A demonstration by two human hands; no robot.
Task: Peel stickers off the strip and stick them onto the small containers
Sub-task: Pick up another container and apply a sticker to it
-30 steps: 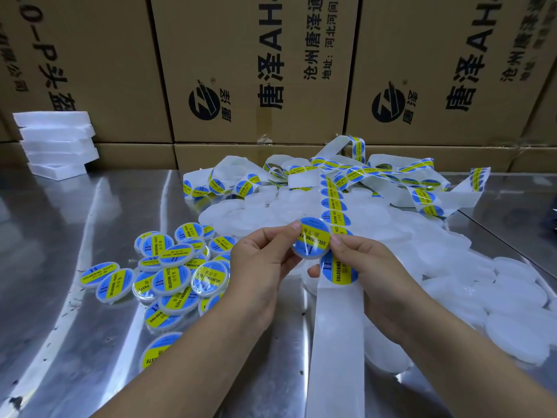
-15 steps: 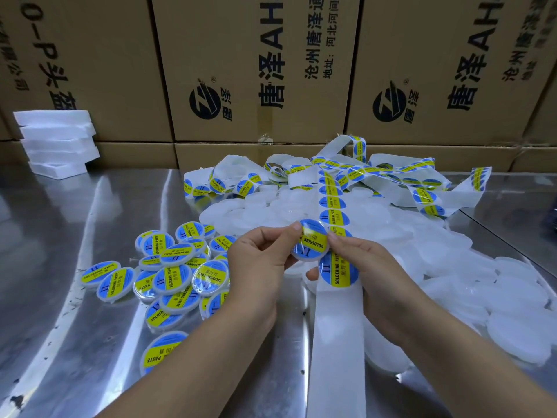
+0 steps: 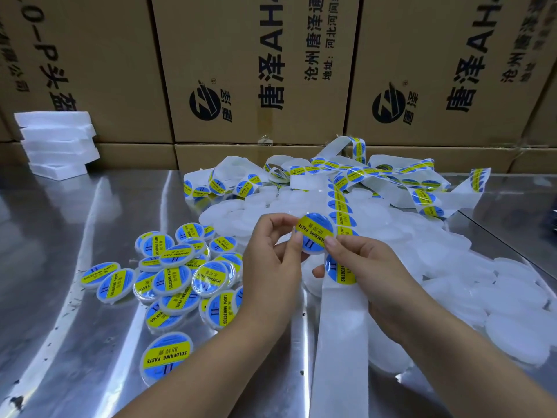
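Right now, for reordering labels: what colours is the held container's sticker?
The sticker on the container is blue, yellow-banded; head view.

Bright, even overhead light with only soft shadows; steel table (image 3: 75, 267) throws long white glare streaks near left, bare white containers (image 3: 452, 267) on the right wash out almost featureless, centre is sharp, cardboard boxes (image 3: 241, 70) bow and soften toward the far corners from wide-angle distortion.

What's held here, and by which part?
Left hand and right hand pinch one labelled container by its rim, at opposite edges; the sticker strip lies across the right fingers.
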